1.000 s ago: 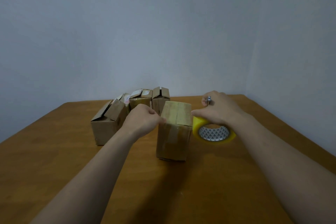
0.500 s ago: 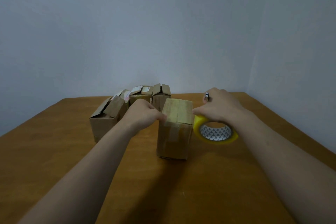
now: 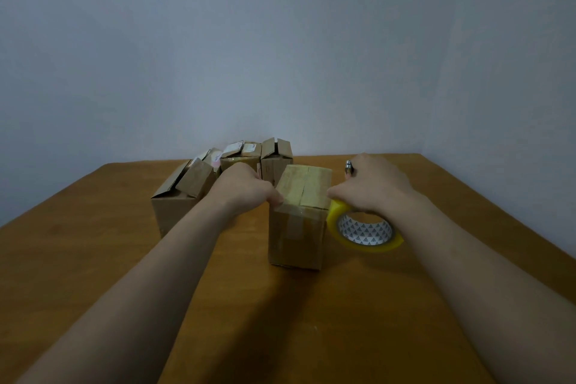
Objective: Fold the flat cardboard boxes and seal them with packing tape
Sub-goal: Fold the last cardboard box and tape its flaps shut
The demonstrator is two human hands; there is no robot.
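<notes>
light: dim, bluish cast was logged | shadows: soft, were thrown camera-ward by box [image 3: 297, 227] onto table [image 3: 93, 259] | focus: slight softness was noted | edges: wide-angle stretch was seen

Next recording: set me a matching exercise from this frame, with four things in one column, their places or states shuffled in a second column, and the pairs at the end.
Column one
1. packing tape roll
2. front cardboard box
3. leftmost cardboard box
4. left hand

Column two
A. top flaps sticking up, unsealed
B. grips the front cardboard box at its upper left corner
C. yellow, held by the right hand
D. upright between both hands, top flaps closed

Pairs: 1-C, 2-D, 3-A, 4-B
</notes>
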